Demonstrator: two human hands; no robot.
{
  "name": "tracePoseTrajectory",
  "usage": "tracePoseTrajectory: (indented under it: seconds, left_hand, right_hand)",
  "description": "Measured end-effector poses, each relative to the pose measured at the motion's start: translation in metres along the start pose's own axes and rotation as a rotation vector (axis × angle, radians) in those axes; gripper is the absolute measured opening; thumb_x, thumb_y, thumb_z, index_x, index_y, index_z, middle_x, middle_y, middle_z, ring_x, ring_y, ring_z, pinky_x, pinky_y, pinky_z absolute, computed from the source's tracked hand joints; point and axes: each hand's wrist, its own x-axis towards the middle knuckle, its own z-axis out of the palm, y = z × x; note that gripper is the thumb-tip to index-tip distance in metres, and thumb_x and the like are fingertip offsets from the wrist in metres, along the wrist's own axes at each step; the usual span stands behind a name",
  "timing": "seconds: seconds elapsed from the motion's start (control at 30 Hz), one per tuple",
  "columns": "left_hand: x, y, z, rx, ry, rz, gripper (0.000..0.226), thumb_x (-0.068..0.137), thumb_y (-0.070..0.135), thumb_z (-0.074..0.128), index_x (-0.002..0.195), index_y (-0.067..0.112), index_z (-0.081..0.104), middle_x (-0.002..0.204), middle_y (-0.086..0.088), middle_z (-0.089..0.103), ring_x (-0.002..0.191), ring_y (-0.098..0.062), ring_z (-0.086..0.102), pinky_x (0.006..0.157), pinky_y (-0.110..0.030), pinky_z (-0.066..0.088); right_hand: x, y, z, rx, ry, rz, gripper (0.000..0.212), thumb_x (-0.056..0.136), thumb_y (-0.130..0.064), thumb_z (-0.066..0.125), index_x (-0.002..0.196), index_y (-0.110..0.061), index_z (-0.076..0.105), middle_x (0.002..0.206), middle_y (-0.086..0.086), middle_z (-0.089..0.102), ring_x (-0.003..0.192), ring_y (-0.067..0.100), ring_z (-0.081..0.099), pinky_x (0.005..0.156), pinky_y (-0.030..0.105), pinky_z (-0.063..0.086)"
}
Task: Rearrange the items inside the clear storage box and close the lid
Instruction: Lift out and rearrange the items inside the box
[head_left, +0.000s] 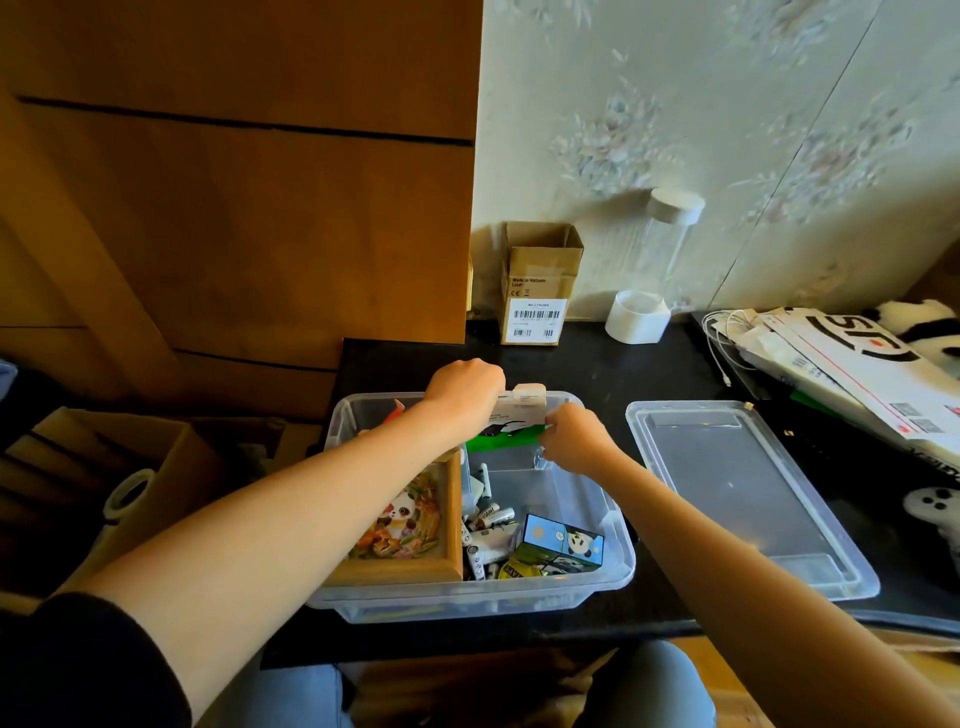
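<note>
The clear storage box (615, 564) stands open on the black table in front of me. Its clear lid (737, 499) lies flat on the table to the right. At the box's far end my left hand (465, 389) grips the top of a white and green carton (511, 428) that stands upright. My right hand (574, 439) pinches the carton's lower right corner. Inside the box a wooden-framed panda picture (410, 525) leans on the left, partly under my left forearm. Several white batteries (488, 530) and a small blue panda box (563, 545) lie on the right.
A tall cardboard box (537, 286) and a white cup (636, 317) stand by the wall behind. White envelopes, cables and a panda plush (924, 327) fill the table's right side. A wooden cabinet (234, 182) rises at left, with an open carton (104, 478) on the floor.
</note>
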Motion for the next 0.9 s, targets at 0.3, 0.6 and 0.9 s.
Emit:
tracePoseTrajectory:
  seconds: [0.3,0.6,0.9]
  left_hand:
    - [0.007,0.014,0.008,0.112,-0.021,-0.030,0.026,0.084,0.000,0.063,0.109,0.006,0.063,0.106,-0.013,0.066,0.100,-0.033,0.063,0.070,-0.033,0.046]
    - [0.006,0.014,0.030,0.140,-0.045,-0.037,0.029,0.085,-0.004,0.057,0.111,0.007,0.062,0.112,-0.014,0.065,0.106,-0.034,0.061,0.080,-0.037,0.049]
    - [0.008,0.010,0.032,0.156,-0.003,-0.002,0.033,0.084,-0.009,0.051,0.111,0.007,0.062,0.110,-0.016,0.065,0.105,-0.037,0.061,0.080,-0.040,0.050]
  right_hand:
    - [0.014,-0.007,-0.002,0.198,-0.135,0.090,0.029,0.085,0.005,0.052,0.113,0.011,0.057,0.110,0.025,0.062,0.080,0.024,0.059,0.078,0.035,0.057]
    - [0.009,-0.022,0.001,-0.074,-0.515,0.087,0.032,0.098,-0.007,0.040,0.127,0.004,0.050,0.132,0.012,0.055,0.119,0.023,0.055,0.086,0.030,0.047]
    - [-0.002,-0.024,0.034,-0.304,-0.417,-0.192,0.059,0.086,0.005,0.040,0.142,-0.015,0.038,0.129,0.017,0.055,0.109,0.031,0.058,0.086,0.036,0.051]
